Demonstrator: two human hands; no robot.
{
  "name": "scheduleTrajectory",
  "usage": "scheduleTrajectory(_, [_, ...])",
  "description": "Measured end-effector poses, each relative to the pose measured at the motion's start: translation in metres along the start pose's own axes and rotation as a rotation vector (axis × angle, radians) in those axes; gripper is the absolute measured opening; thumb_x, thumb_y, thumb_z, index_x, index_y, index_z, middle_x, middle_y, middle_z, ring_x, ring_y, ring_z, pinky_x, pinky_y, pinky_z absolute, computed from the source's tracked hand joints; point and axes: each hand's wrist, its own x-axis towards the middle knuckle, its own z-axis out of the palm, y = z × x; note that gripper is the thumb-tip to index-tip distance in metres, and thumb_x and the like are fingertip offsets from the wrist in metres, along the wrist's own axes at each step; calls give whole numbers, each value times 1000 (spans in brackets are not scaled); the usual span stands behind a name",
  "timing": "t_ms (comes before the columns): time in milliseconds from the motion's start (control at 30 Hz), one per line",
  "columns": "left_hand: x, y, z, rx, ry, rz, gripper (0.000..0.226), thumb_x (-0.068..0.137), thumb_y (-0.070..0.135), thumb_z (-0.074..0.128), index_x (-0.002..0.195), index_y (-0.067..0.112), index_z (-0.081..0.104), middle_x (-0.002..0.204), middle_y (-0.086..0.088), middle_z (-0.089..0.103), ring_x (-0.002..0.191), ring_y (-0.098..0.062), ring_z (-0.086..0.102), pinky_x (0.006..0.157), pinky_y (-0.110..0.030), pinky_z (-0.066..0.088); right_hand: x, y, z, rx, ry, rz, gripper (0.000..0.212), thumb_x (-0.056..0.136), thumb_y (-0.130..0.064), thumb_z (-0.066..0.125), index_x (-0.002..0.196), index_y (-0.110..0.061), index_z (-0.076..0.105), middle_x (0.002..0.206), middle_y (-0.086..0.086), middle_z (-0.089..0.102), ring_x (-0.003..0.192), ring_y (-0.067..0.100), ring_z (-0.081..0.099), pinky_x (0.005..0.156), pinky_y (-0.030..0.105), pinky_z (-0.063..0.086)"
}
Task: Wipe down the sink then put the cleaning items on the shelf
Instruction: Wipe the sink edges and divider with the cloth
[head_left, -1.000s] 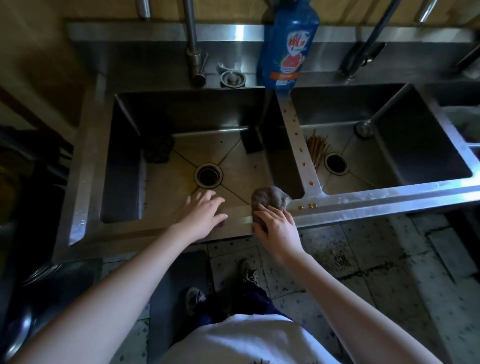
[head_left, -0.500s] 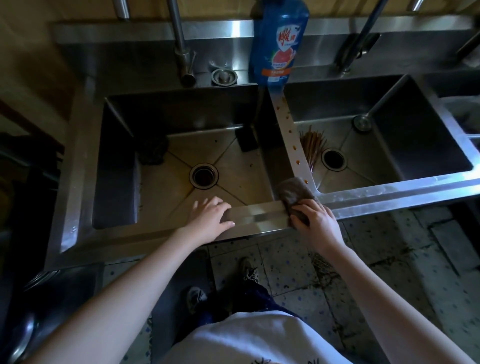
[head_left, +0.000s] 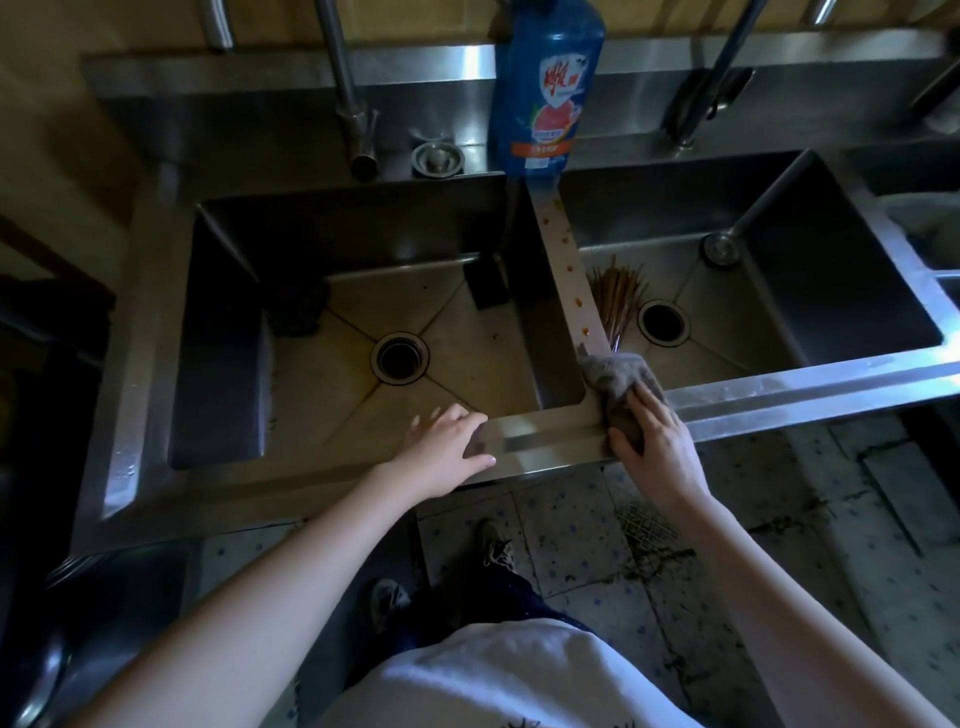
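Two hands working: right hand (head_left: 655, 447) is clamping a crumpled grey rag (head_left: 618, 382) onto the stainless steel sink (head_left: 550, 441) front rim; left hand (head_left: 445, 451) is resting flat, fingers spread, alongside.

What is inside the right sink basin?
A bundle of chopsticks lies beside the drain; their near ends are hidden behind the divider and the cloth.

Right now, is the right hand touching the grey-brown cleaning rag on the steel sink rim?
Touching. The head view shows the right hand pressed flat on the grey-brown cleaning rag, fingers overlapping it at the divider.
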Motion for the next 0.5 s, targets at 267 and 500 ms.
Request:
scheduleTrajectory(267, [18, 26, 2, 14, 80, 50, 52, 91, 45, 52, 137, 24, 40, 129, 0, 44, 120, -22, 40, 100, -42, 29, 5, 9, -1, -62, -56, -110, 62, 90, -40, 56, 144, -21, 35, 154, -3, 27, 145, 16, 18, 119, 37, 17])
scheduleTrajectory(500, [32, 41, 8, 32, 110, 29, 40, 95, 38, 47, 131, 23, 47, 123, -2, 49, 117, -23, 43, 98, -41, 30, 34, 10, -4, -72, -130, -216, 60, 92, -42, 51, 146, -26, 30, 155, -8, 24, 145, 12, 15, 116, 28, 9])
